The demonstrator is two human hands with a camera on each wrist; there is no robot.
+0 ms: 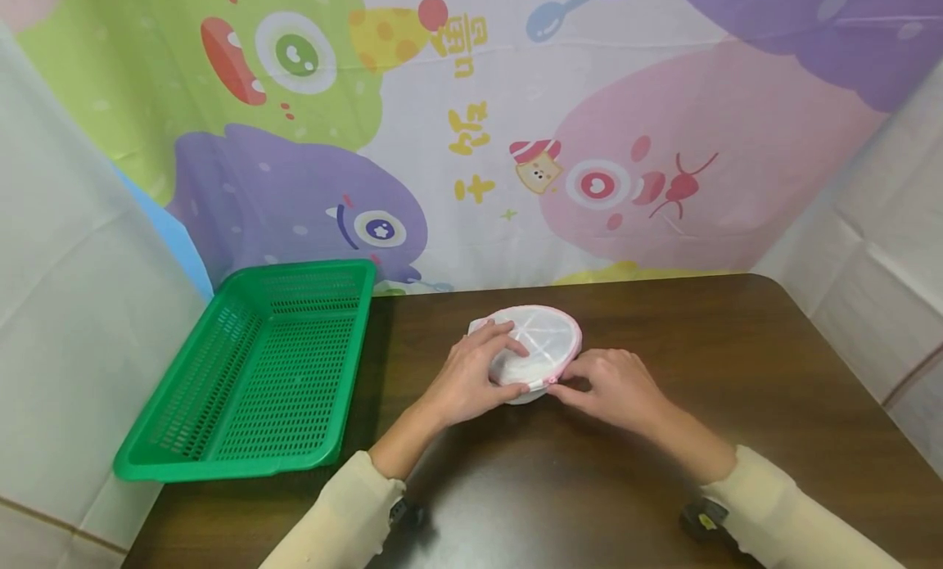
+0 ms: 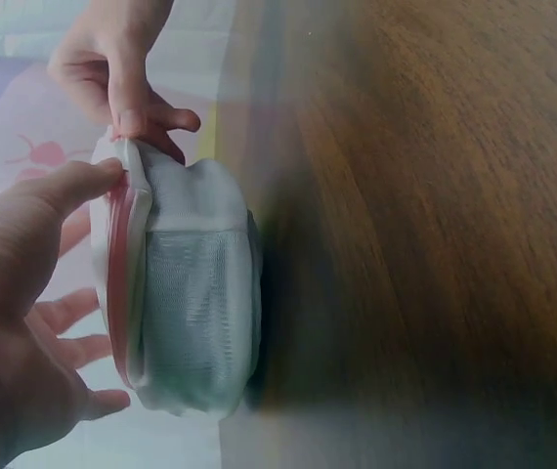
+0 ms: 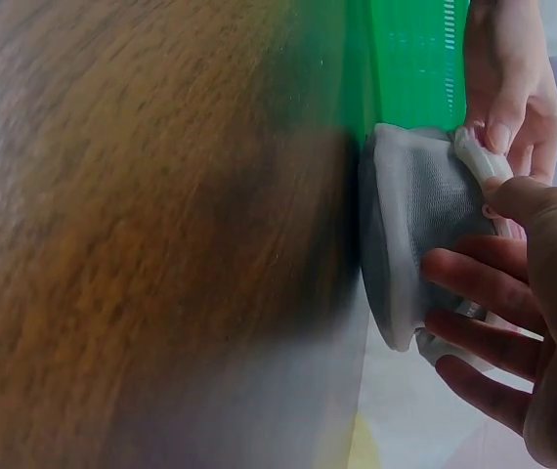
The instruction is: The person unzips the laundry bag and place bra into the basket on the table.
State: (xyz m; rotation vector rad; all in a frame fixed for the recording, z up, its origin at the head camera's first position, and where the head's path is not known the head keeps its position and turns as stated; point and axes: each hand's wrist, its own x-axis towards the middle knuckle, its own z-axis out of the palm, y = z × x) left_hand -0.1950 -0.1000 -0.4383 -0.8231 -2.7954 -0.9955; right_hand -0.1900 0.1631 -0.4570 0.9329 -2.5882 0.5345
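Note:
A round white mesh bag with a pink zipper edge [image 1: 541, 340] lies on the brown table. In the head view the left hand [image 1: 475, 372] rests over its left side, fingers spread on the top, thumb on the near rim. The right hand [image 1: 615, 389] pinches the rim at the near right, by the pink zipper pull. The left wrist view shows the bag's mesh side wall [image 2: 195, 303], with the left thumb [image 2: 93, 181] on the zipper edge. Seen from the right wrist, the right thumb [image 3: 528, 198] and forefinger hold the edge of the bag [image 3: 435, 195].
An empty green perforated basket [image 1: 283, 389] stands at the table's left. Behind the table [image 1: 737, 372] hangs a cloth printed with cartoon monsters [image 1: 479, 225]; pale cloth walls flank both sides.

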